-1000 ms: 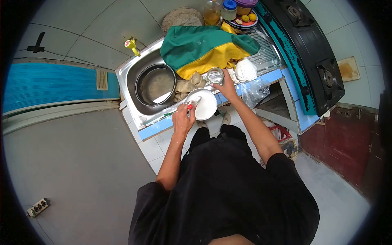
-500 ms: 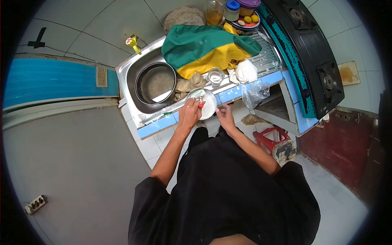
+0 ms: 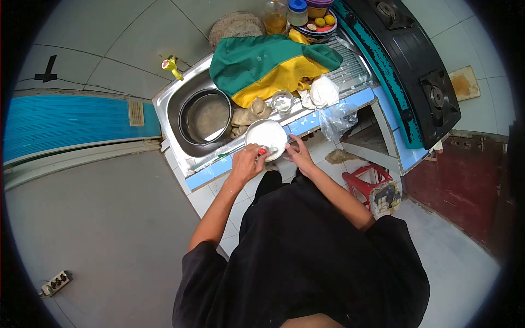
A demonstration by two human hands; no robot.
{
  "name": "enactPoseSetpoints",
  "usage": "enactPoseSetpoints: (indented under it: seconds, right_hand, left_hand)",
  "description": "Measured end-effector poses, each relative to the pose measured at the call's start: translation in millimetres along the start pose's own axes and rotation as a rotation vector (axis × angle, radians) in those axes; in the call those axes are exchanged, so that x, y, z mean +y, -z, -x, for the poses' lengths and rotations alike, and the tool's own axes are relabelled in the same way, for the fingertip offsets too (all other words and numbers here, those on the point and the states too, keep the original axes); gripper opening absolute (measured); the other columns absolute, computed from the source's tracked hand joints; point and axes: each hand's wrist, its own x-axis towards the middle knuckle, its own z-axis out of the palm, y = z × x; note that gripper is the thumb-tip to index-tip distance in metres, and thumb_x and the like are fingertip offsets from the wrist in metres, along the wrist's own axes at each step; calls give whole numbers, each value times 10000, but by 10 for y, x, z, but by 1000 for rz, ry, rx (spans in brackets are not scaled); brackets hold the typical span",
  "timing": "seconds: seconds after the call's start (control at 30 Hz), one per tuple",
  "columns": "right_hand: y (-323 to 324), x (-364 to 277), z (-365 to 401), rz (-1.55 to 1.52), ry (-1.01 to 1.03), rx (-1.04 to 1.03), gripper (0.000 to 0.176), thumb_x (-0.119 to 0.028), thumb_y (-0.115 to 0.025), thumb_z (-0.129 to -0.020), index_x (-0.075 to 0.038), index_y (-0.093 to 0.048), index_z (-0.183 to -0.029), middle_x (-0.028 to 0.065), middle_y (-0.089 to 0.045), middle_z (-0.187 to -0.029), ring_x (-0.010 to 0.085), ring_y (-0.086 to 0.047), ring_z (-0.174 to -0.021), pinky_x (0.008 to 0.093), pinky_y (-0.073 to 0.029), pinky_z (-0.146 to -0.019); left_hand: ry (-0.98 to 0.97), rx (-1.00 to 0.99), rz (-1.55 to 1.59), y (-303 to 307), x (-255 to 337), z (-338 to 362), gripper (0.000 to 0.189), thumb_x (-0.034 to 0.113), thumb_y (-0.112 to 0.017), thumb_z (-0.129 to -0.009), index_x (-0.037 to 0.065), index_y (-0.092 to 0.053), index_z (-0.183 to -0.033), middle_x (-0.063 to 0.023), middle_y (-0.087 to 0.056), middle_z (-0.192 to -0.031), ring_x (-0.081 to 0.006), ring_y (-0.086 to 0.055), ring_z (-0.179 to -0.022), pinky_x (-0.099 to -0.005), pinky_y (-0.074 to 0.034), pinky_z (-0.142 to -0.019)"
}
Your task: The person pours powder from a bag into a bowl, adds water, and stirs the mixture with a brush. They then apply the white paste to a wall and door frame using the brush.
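Observation:
My left hand (image 3: pixel 247 162) is closed around a small utensil with a red handle (image 3: pixel 263 151); its pale end is hard to make out against the bowl. It works at the near left side of a round white bowl (image 3: pixel 266 131) that holds white contents. On the bowl's right edge, the fingertips of my right hand (image 3: pixel 298 156) grip the rim. Just beyond the bowl stand a clear glass (image 3: pixel 282 101) and a brownish, knotted bundle (image 3: pixel 259 107). A dark round pan (image 3: pixel 184 117) with cloudy liquid sits in the sink.
A green and yellow cloth (image 3: pixel 257 60) covers the middle of the steel sink (image 3: pixel 164 104). To its right lie a white bundle (image 3: pixel 325 92) and a clear plastic bag (image 3: pixel 336 121). A black gas stove (image 3: pixel 407 60) stands far right, above a red stool (image 3: pixel 367 177).
My left hand has drawn back toward me, bringing the red-handled utensil from the bowl's middle to its near side. The right hand has shifted slightly left and up against the rim.

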Motion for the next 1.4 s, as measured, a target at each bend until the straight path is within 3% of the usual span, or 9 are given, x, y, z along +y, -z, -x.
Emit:
enactPoseSetpoints:
  seconds: [0.3, 0.43, 0.57, 0.77, 0.9, 1.03, 1.1, 1.3, 1.4]
  right_hand:
    - [14, -36, -3, 90, 18, -6, 547, -282, -577, -937, -163, -360, -1425, 139, -584, -1123, 202, -552, -1047, 345, -506, -803]
    - [18, -17, -3, 69, 12, -6, 534, -281, -578, -935, -162, -377, -1415, 133, -585, -1118, 200, -556, -1038, 340, -507, -801]
    - [11, 20, -30, 52, 16, -4, 532, -283, -584, -930, -164, -386, -1409, 131, -578, -1136, 203, -553, -1057, 341, -508, -800]
    - [9, 12, -30, 68, 22, 4, 517, -279, -578, -933, -171, -391, -1404, 127, -572, -1153, 202, -553, -1059, 351, -509, -801]
    - [7, 12, -26, 48, 10, 0, 513, -287, -576, -934, -181, -394, -1402, 121, -579, -1140, 201, -553, -1058, 357, -508, -801]
    - [2, 29, -42, 50, 12, -1, 512, -288, -576, -935, -181, -394, -1402, 122, -584, -1135, 202, -552, -1065, 360, -507, -803]
    - [-5, 17, -24, 44, 14, 17, 512, -285, -577, -935, -181, -395, -1402, 121, -585, -1136, 200, -553, -1063, 357, -507, -804]
    - [-9, -2, -19, 62, 7, 22, 510, -271, -577, -935, -183, -394, -1403, 119, -583, -1136, 201, -555, -1061, 353, -510, -804]
    - [-5, 1, -27, 37, -10, 14, 512, -264, -578, -934, -183, -392, -1404, 116, -581, -1139, 201, -555, -1060, 353, -511, -803]
  left_hand:
    - [249, -114, 131, -110, -187, -332, 294, 313, -635, -840, 27, -696, -870, -194, -651, -752, -340, -629, -675, -382, -472, -611]
    - [269, 92, 249, -286, -307, -421, 292, 289, -647, -835, 5, -692, -883, -217, -652, -768, -352, -632, -694, -399, -474, -644]
    - [244, 234, 30, -127, -311, -451, 252, 256, -638, -828, 6, -666, -840, -183, -641, -717, -357, -620, -650, -417, -471, -599]
    - [280, 98, -81, 91, -388, -355, 279, 279, -639, -825, 2, -671, -840, -187, -640, -704, -359, -619, -649, -422, -473, -604]
    - [320, -21, 130, -133, -472, -272, 318, 305, -638, -844, -10, -672, -820, -222, -634, -697, -342, -618, -623, -389, -464, -604]
    - [356, 87, 327, -270, -395, -325, 290, 256, -635, -850, -28, -674, -813, -194, -661, -722, -303, -637, -638, -362, -479, -629]
    - [205, 295, 113, -372, -578, -346, 280, 253, -635, -848, -24, -670, -825, -198, -655, -724, -320, -636, -639, -375, -476, -620]
    - [366, 33, -50, 57, -418, -399, 315, 317, -644, -824, 6, -664, -868, -187, -631, -702, -379, -609, -683, -440, -463, -629]
    - [302, -10, 230, -176, -510, -308, 302, 290, -645, -841, -9, -678, -868, -183, -667, -748, -286, -644, -677, -364, -481, -661]
